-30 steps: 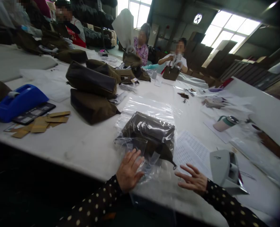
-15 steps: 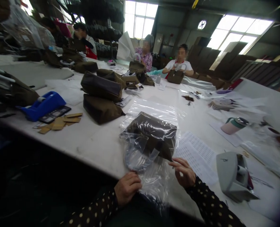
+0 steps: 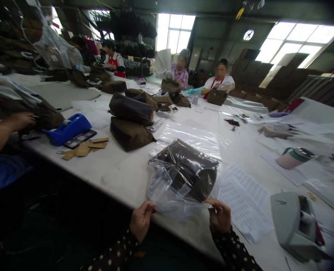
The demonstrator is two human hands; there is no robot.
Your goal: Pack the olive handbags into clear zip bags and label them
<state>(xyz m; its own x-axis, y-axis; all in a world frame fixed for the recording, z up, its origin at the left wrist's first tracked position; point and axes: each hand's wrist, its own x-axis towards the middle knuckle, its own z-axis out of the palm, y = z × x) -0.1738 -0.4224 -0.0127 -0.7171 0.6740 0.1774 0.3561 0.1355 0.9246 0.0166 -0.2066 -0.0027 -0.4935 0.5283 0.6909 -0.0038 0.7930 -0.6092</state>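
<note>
A dark brown handbag (image 3: 195, 165) lies on the white table in front of me, inside a clear plastic bag (image 3: 169, 206). The near edge of the plastic is stretched between my hands. My left hand (image 3: 141, 220) pinches its left corner at the table's front edge. At the right corner, my right hand (image 3: 220, 213) is closed on the plastic between thumb and forefinger. Glare on the film partly hides the handbag's handle. Under the far end lie more flat clear plastic bags (image 3: 193, 135).
Brown bags (image 3: 131, 131) are stacked beyond. A blue tape dispenser (image 3: 70, 128) and cardboard pieces (image 3: 83, 149) lie left, near another person's arm (image 3: 5, 130). Printed sheets (image 3: 243, 199), a grey tape dispenser (image 3: 293, 222) and a cup (image 3: 293, 158) are right. Co-workers sit across the table.
My right hand has moved from hovering open beside the handbag to gripping the plastic's right corner. The bag's near edge is now folded up and pulled taut. Another person's arm has appeared at left.
</note>
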